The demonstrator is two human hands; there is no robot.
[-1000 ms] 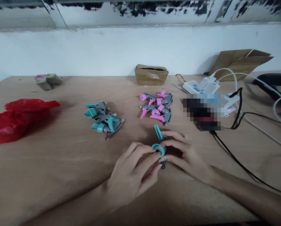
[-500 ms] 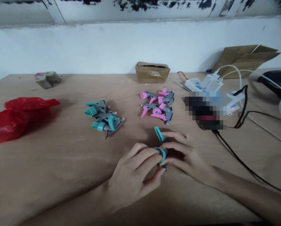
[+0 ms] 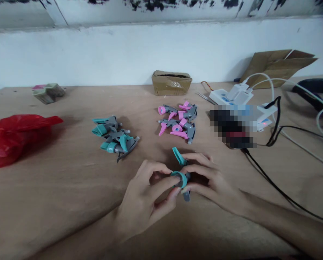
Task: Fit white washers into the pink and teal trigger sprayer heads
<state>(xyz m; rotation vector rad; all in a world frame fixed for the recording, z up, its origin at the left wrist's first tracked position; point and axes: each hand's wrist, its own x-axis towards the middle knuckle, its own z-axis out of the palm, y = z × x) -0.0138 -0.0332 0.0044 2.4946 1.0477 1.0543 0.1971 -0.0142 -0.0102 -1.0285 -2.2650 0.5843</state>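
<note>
A grey and teal trigger spray head (image 3: 179, 156) is held between my two hands over the table, its teal trigger sticking up and away from me. Around its grey body, my right hand (image 3: 214, 180) has its fingers closed. My left hand (image 3: 147, 196) grips the teal ring collar (image 3: 183, 180), which faces left, with a fingertip at its opening. Much of the grey body is hidden by my fingers. Farther left lies a group of similar teal spray heads (image 3: 111, 147). Beyond my hands is a group of pink and grey spray heads (image 3: 188, 115).
A red plastic bag (image 3: 20, 133) lies at the left. Against the wall stand a small cardboard box (image 3: 172, 85) and a folded cardboard piece (image 3: 272, 68). At the right are a white power strip (image 3: 221, 96), a pixelated dark object (image 3: 230, 126) and a black cable (image 3: 275, 189).
My left fingers have shifted on the teal collar, spreading more, and its ring opening now shows more fully. My right hand keeps its hold. The whole view has moved slightly.
</note>
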